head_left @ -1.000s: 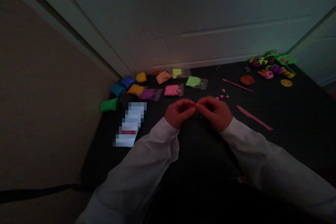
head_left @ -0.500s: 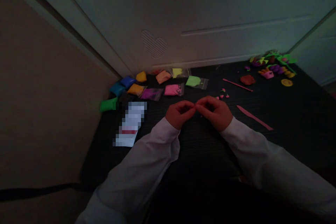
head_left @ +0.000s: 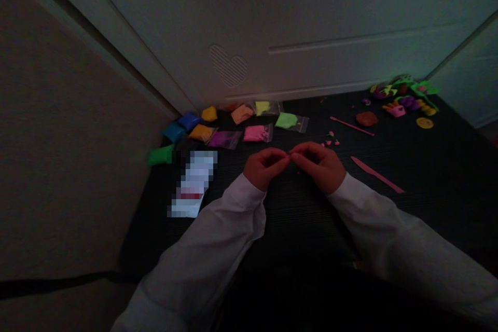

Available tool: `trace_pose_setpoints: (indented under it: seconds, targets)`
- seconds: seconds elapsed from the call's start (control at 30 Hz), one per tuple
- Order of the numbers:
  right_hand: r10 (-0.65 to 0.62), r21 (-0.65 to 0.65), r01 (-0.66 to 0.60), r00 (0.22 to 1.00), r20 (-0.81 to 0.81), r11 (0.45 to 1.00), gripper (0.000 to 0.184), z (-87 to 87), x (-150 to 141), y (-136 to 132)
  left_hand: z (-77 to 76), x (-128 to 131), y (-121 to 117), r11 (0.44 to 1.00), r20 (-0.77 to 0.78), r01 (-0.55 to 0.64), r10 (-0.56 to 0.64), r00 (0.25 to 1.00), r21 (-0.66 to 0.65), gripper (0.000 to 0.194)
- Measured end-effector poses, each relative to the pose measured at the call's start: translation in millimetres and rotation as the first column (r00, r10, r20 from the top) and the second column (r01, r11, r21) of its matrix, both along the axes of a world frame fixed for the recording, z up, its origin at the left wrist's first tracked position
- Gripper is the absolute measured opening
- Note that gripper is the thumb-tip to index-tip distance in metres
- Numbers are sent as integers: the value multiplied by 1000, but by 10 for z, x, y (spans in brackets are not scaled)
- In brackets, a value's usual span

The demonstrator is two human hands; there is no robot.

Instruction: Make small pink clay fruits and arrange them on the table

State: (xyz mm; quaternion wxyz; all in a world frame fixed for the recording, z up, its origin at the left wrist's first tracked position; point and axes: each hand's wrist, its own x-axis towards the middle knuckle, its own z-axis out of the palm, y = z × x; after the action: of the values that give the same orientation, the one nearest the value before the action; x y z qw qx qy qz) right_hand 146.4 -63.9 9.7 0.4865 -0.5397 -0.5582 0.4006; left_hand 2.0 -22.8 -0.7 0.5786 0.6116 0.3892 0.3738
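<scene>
Over the dark table (head_left: 299,228), my left hand (head_left: 261,168) and my right hand (head_left: 322,170) meet fingertip to fingertip. Both are closed in a pinch. Whatever lies between the fingertips is too small and dim to name. Just below the fingertips, a tiny pink bit (head_left: 298,173) rests on the table. Several small pink-and-green pieces (head_left: 336,142) lie behind my right hand, partly hidden by it. To the right of that hand is a pink plastic clay knife (head_left: 377,174), and farther back a thin pink modelling stick (head_left: 352,125).
Bags of coloured clay, among them a pink bag (head_left: 257,134) and a light green bag (head_left: 288,121), line the back left. A blurred pale sheet (head_left: 196,184) lies left. A reddish-brown lump (head_left: 366,119) and several bright clay figures (head_left: 406,101) sit back right. A white panel (head_left: 330,67) stands behind.
My left hand has shifted very slightly left, and the tiny pink bit below the fingertips shows more clearly. My right hand stays almost where it was.
</scene>
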Motion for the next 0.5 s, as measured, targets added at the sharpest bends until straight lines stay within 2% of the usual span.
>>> trace_pose_setpoints:
  seconds: [0.2,0.33,0.5]
  targets:
    - [-6,-2,6,999,48,1000,17,-5,-7,4,-4,-1,-4,1000,0,3,-3,1000,1,17]
    - [-7,-9,7,1000,25,1000,17,2,-6,7,-28,-11,15,1000,17,-18,18,1000,12,19]
    - [-2,-2,2,1000,-9,1000,19,7,-1,2,-45,-13,41,998,58,-47,49,997,-44,21]
